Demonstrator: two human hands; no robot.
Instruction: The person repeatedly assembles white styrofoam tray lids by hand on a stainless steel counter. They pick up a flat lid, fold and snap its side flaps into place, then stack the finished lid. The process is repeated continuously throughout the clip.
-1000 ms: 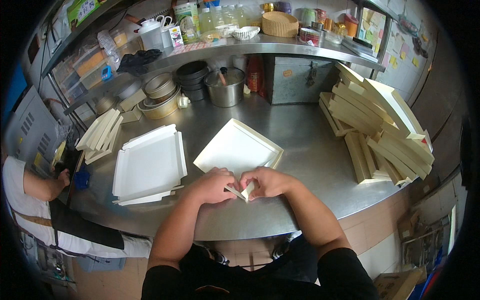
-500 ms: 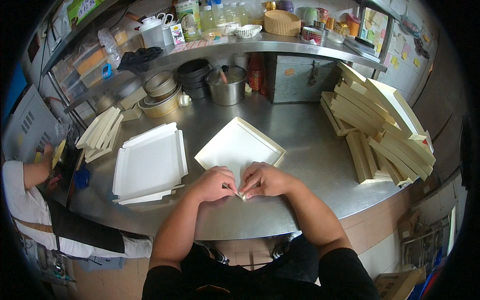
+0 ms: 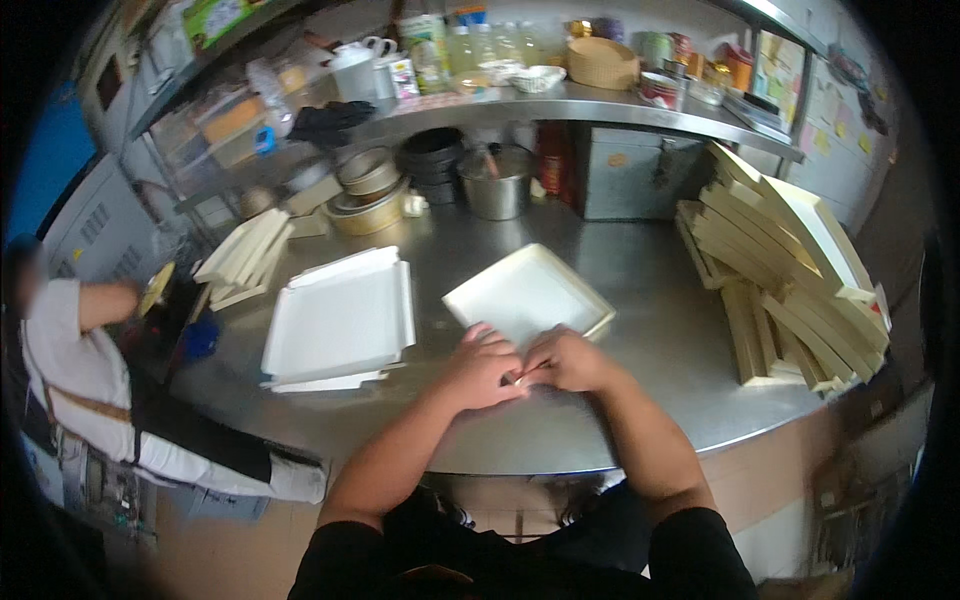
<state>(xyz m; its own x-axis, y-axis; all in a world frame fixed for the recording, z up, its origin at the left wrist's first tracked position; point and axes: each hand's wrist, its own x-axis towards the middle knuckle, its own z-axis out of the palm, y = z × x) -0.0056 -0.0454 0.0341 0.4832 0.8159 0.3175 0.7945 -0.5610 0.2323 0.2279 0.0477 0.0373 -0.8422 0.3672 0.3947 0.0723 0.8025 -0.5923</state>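
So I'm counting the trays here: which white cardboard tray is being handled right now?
The single white square cardboard tray at the counter's middle: both hands press its near corner. The white tray stack to its left lies untouched.

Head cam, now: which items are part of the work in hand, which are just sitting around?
In hand:
- left hand
- right hand
- white box tray, both hands pinching its near corner

Lying about:
- stack of flat white trays
- pile of folded boxes
- steel pot
- metal bowls

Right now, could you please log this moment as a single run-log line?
left hand: pinching near corner of white tray | right hand: same corner | surface: steel table | left: stacked white trays
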